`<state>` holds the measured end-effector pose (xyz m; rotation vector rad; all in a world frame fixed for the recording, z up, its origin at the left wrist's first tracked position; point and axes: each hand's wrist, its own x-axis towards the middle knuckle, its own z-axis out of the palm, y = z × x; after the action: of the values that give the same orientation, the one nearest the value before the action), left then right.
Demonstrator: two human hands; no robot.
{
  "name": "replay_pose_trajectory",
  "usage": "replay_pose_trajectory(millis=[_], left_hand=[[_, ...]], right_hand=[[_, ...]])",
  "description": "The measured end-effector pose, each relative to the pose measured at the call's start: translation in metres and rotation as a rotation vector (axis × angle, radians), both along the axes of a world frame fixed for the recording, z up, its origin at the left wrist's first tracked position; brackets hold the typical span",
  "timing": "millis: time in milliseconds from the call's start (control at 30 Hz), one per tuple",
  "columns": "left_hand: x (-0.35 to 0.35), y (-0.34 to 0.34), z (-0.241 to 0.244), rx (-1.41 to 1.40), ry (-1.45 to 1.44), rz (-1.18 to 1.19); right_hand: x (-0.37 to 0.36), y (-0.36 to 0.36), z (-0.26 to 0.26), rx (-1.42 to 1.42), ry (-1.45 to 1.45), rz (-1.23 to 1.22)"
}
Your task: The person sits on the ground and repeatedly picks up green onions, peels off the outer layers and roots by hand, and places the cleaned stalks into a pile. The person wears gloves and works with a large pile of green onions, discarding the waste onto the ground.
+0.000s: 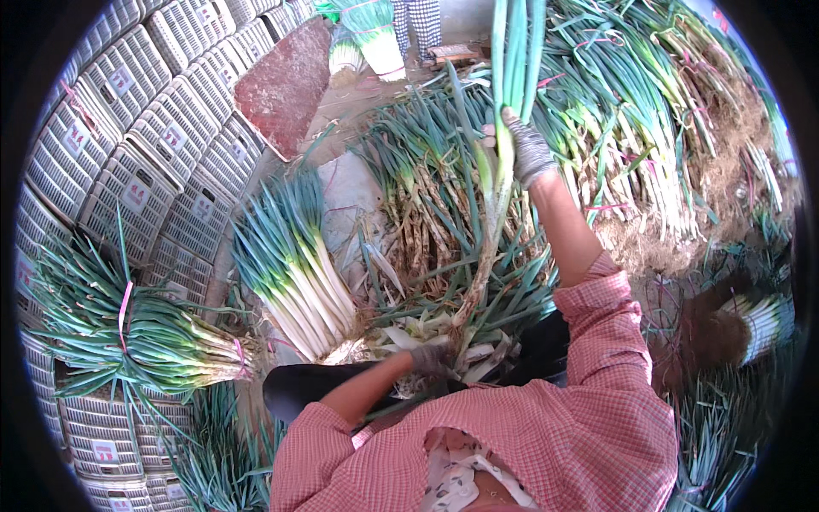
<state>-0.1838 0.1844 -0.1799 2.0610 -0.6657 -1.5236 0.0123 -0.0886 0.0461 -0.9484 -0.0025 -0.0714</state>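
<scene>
My right hand (pixel 530 148), in a grey glove, grips a long green onion (pixel 491 240) around its upper stalk, below the green leaves. The onion slants down toward my lap, its brown, dirty skin showing on the lower part. Near its root end is my gloved left hand (pixel 435 360), low between my knees. Its fingers are partly hidden and blurred, so their hold is unclear. Loose peelings and leaves (pixel 409 333) lie around that hand. To the left rests a row of cleaned green onions (pixel 307 275) with white stalks. Unpeeled green onions (pixel 422 217) are heaped in front.
Stacked plastic crates (pixel 134 185) line the left side. A tied bundle of green onions (pixel 147 339) lies against them. More onions (pixel 627 128) are piled at the right. A reddish board (pixel 285 89) stands farther ahead, near a person's checked trousers (pixel 419 29) and wrapped bundles (pixel 374 38).
</scene>
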Motion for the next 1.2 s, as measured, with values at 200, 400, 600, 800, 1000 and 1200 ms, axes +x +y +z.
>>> replay_pose_trajectory(millis=[200,400,600,800,1000,1200], left_hand=[[0.132,-0.062,0.135,-0.77,0.042,0.759],[0.175,-0.159,0.12,-1.014,0.715,0.709],[0.136,-0.142,0.101,-1.159,0.305,0.884],[0.076,-0.125,0.111,-0.725,-0.313,0.36],[0.076,0.002,0.051,-0.008,-0.544,-0.066],[0.044,0.057,0.045,0.449,-0.481,-0.475]], right_hand=[[-0.064,-0.021,-0.005,0.177,-0.094,-0.013],[-0.084,-0.03,-0.008,0.053,-0.313,-0.052],[-0.093,-0.074,-0.002,0.112,-0.254,-0.294],[-0.091,-0.137,-0.007,0.268,-0.274,-0.531],[-0.093,-0.265,-0.024,0.192,-0.36,-0.717],[-0.165,-0.331,0.016,0.052,-0.286,-1.006]])
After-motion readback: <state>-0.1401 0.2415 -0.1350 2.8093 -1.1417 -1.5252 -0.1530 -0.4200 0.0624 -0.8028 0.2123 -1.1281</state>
